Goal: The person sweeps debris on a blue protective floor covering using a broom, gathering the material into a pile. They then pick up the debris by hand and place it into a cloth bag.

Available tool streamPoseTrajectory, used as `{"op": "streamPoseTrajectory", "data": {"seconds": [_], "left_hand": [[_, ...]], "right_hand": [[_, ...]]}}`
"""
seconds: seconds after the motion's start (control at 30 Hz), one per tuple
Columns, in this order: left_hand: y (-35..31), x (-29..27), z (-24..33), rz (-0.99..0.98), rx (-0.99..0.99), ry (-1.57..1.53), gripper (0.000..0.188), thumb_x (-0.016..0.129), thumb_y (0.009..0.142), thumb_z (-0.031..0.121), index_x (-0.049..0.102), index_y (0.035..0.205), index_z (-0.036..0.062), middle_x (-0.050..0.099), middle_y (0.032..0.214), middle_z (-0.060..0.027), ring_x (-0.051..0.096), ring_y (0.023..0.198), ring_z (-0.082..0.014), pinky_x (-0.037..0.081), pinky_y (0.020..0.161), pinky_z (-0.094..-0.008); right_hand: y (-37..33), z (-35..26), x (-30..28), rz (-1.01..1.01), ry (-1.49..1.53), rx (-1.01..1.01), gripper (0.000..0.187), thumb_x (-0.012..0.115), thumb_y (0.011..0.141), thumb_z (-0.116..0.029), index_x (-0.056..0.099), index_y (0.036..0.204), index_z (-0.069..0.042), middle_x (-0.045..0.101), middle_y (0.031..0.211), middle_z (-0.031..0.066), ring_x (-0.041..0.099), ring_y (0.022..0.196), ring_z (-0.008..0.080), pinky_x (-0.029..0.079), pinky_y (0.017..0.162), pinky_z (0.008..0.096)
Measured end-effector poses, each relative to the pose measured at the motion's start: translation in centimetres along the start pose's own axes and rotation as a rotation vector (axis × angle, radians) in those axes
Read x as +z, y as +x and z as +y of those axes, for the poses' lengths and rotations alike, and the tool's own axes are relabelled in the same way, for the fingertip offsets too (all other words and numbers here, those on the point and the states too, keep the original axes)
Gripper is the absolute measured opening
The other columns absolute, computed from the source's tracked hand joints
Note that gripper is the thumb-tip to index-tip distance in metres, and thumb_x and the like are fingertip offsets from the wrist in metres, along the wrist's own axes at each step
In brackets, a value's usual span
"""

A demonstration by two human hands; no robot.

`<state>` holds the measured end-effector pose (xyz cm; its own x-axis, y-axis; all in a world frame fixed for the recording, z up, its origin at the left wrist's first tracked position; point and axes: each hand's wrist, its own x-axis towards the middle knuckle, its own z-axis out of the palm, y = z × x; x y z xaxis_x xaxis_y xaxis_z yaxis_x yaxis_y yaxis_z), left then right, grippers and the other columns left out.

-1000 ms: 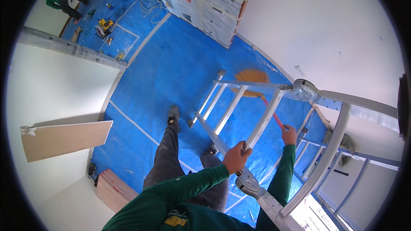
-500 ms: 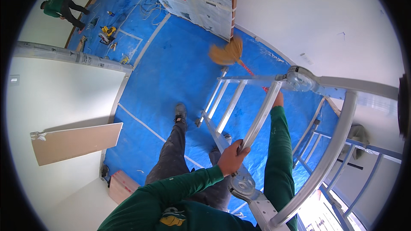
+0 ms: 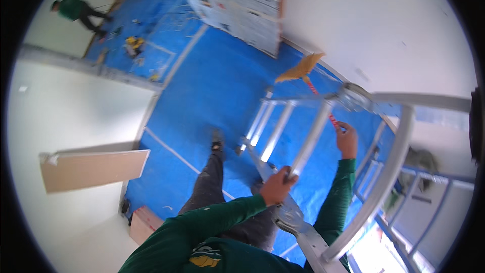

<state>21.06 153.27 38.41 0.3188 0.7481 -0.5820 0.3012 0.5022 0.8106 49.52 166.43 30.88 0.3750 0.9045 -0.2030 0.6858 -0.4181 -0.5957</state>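
Broom of tan, fan-shaped straw [image 3: 301, 68], over blue floor sheeting [image 3: 187, 91] near the white wall [image 3: 379, 35], looks light and soft-tipped, best held by its slim red handle [image 3: 311, 86], as the right hand [image 3: 346, 141] does while the left hand [image 3: 277, 187] clasps a silver metal ladder [image 3: 314, 137].

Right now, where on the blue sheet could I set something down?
The widest bare patch of sheet lies between papered panel, left wall and ladder; a smaller one, between left shoe and brown board. Crowded: right side, with ladder, broom and right hand; upper left, around the tools.
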Motion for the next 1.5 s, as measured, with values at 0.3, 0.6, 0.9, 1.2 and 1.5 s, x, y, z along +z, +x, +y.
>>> {"op": "streamPoseTrajectory", "data": {"seconds": [0.3, 0.6, 0.9, 1.2, 1.5], "left_hand": [[0.2, -0.8, -0.5, 0.004, -0.006, -0.012, 0.05, 0.06, 0.098, 0.044, 0.052, 0.122, 0.0008, 0.062, 0.074, -0.0137, 0.063, 0.069, -0.0241, 0.048, 0.065, -0.0411], [-0.1, -1.0, -2.9, -0.041, 0.101, -0.206, 0.035, 0.066, 0.097, 0.029, 0.058, 0.116, 0.0006, 0.066, 0.079, -0.008, 0.064, 0.068, -0.0155, 0.05, 0.061, -0.0338], [-0.8, -1.3, -1.9, -0.05, -0.074, -0.245, 0.033, 0.064, 0.099, 0.024, 0.056, 0.119, -0.0012, 0.065, 0.083, -0.0055, 0.062, 0.071, -0.0118, 0.05, 0.063, -0.0286], [-0.8, -1.3, -2.0, 0.004, 0.053, -0.174, 0.031, 0.067, 0.096, 0.026, 0.059, 0.112, -0.0004, 0.064, 0.079, -0.0052, 0.062, 0.067, -0.0122, 0.051, 0.06, -0.0294], [-0.4, -1.3, -2.0, -0.023, 0.05, -0.186, 0.033, 0.066, 0.096, 0.027, 0.058, 0.113, -0.0005, 0.063, 0.075, -0.0048, 0.062, 0.063, -0.0128, 0.05, 0.057, -0.0298]], "right_hand": [[11.3, 13.8, 19.4, -0.008, 0.701, 0.395, 0.034, 0.069, 0.089, -0.028, 0.071, 0.11, -0.001, 0.059, 0.066, 0.006, 0.047, 0.044, 0.0175, 0.03, 0.035, 0.0338], [-13.9, 12.7, 10.0, 0.315, 0.154, 0.521, 0.025, 0.067, 0.09, -0.022, 0.074, 0.11, -0.008, 0.07, 0.075, 0.0103, 0.064, 0.061, 0.0229, 0.052, 0.056, 0.039], [-2.5, 6.7, 7.2, 0.254, 0.22, 0.168, 0.03, 0.064, 0.091, -0.029, 0.074, 0.106, -0.005, 0.068, 0.075, 0.0138, 0.065, 0.062, 0.0238, 0.051, 0.056, 0.0401], [-14.2, 21.9, 13.4, 0.199, 0.346, 0.628, 0.027, 0.067, 0.086, -0.028, 0.076, 0.101, -0.008, 0.066, 0.065, 0.0112, 0.062, 0.052, 0.0229, 0.05, 0.048, 0.0388], [-35.2, 4.4, -0.5, 0.267, -0.148, 0.547, 0.027, 0.065, 0.092, -0.027, 0.074, 0.109, -0.007, 0.068, 0.075, 0.0165, 0.066, 0.065, 0.027, 0.051, 0.06, 0.0382]]}}
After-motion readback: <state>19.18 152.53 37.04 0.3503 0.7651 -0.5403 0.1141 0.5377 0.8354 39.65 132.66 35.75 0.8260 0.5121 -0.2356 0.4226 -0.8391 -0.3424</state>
